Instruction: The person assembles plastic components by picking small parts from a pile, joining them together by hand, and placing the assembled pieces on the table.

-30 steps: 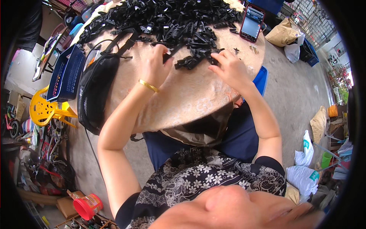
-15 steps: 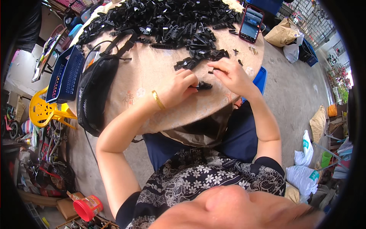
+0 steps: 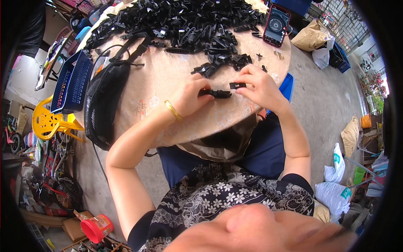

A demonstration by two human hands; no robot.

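Note:
My left hand (image 3: 194, 94) is closed around one end of a black elongated plastic part (image 3: 220, 94), which points to the right just above the round table (image 3: 168, 80). Between the thumb and fingers of my right hand (image 3: 257, 86) is a small black plastic piece (image 3: 237, 85). A narrow gap separates this piece from the free end of the longer part. Just beyond both hands lies a small cluster of black plastic parts (image 3: 222, 63). It runs back into a large heap of similar parts (image 3: 184, 21) on the far half of the table.
A phone (image 3: 277, 25) with a lit screen rests at the table's far right. On the left lie a black mesh bag (image 3: 107, 101) and a blue basket (image 3: 73, 82), near a yellow chair (image 3: 52, 119). A blue container (image 3: 286, 88) shows beside the right table edge.
My right hand has brought the small piece into clearer view, nearer the long part. More of the long part now shows out of my left hand. The phone's screen picture differs.

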